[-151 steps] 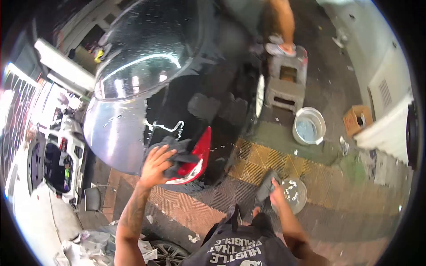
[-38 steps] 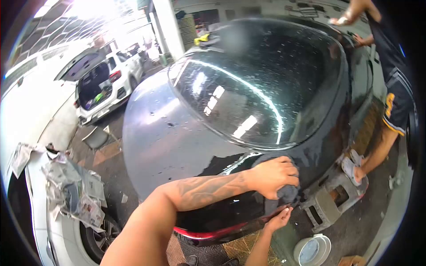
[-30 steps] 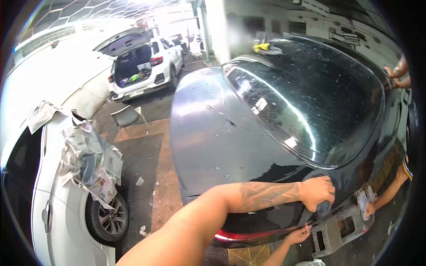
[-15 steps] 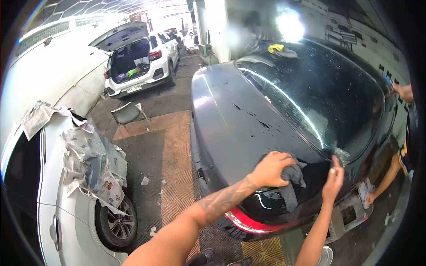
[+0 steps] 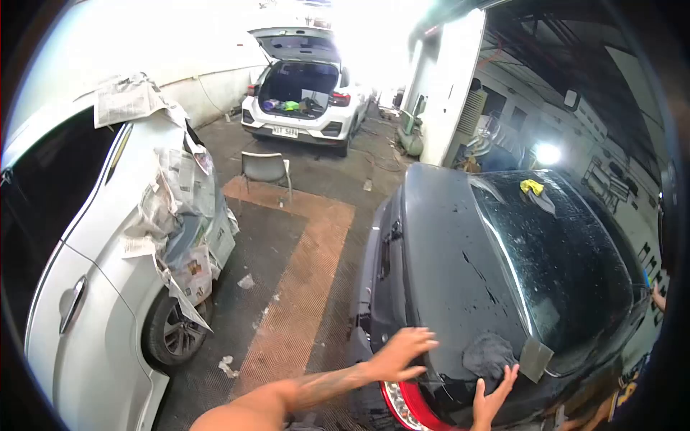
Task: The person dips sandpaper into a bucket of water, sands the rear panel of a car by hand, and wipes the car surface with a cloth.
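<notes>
My left hand (image 5: 402, 354) is over the rear edge of the dark car (image 5: 449, 244), empty, its fingers apart. A bunched dark grey cloth (image 5: 489, 355) lies on the trunk lid to its right. My right hand (image 5: 494, 397) is at the lower edge of that cloth, thumb and fingers spread, fingertips touching or very close to it. Just right of the cloth, a flat grey-green pad (image 5: 535, 359) rests by the bottom corner of the rear window, apart from my fingers. Below my left hand is the red and clear tail light (image 5: 408, 406).
A silver car (image 5: 108, 287) partly covered with newspaper (image 5: 183, 187) stands at left. Behind are a grey chair (image 5: 264, 169) and a white car (image 5: 309, 122) with its tailgate up. A yellow cloth (image 5: 532, 187) lies on the dark car. Another person's hand (image 5: 658, 296) shows at far right.
The view has swung left. My left hand has let go of the dark cloth and moved left of it. My right hand has come away from the pad to the cloth's edge.
</notes>
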